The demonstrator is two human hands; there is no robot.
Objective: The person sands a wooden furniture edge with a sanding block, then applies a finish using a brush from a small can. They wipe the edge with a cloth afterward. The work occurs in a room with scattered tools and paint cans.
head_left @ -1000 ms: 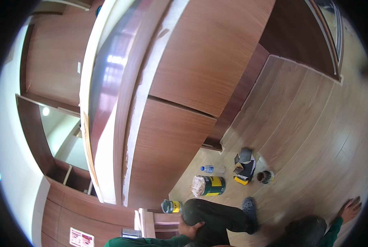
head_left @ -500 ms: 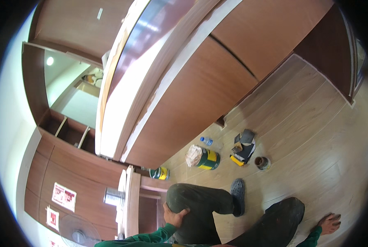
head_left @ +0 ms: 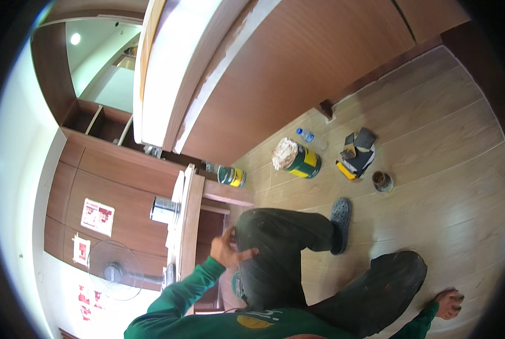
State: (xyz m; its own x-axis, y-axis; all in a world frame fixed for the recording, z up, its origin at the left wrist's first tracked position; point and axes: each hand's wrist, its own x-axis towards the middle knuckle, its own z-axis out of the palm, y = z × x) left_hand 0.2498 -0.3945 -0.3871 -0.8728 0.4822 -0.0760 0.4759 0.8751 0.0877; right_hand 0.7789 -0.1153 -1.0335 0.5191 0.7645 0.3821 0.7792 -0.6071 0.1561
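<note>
Movement since the earlier frame: view swung, so the goods on the floor (head_left: 450, 220) sit higher in it; more of the green shirt (head_left: 218, 326) shows; right grip (head_left: 449, 304) has drawn its fingers in; left grip (head_left: 226, 252) remains at the knee.
Bearings: read from the left knee of the dark trousers (head_left: 266, 229), 12 o'clock toward the top of the view.
Left grip: in contact with the trousers at the side of the left knee, unclenched, thumb laid across the cloth.
Right grip: at 4 o'clock, down at the floor, fingers bent; whether clenched or spread cannot be made out.
Trousers: both knees bent, right knee at 4 o'clock.
Clog: grey, perforated clog (head_left: 341, 216) worn at 3 o'clock, on the floor.
Large tin: green and yellow large tin (head_left: 307, 163) at 1 o'clock, pale crumpled cover (head_left: 285, 152) over its top.
Bottle: clear bottle (head_left: 305, 135), blue cap, just beyond the large tin.
Small tin: green and yellow small tin (head_left: 231, 175) at 11 o'clock.
Sheets: dark folded sheets (head_left: 363, 148) piled at 2 o'clock, yellow item (head_left: 345, 170) at their near edge.
Cup: round cup (head_left: 383, 182), brown inside, between 2 and 3 o'clock, near the sheets.
Desk: pale-edged desk (head_left: 191, 217) at 9 o'clock, bearing a metal can (head_left: 164, 210).
Fan: round fan (head_left: 114, 272) at 8 o'clock.
</note>
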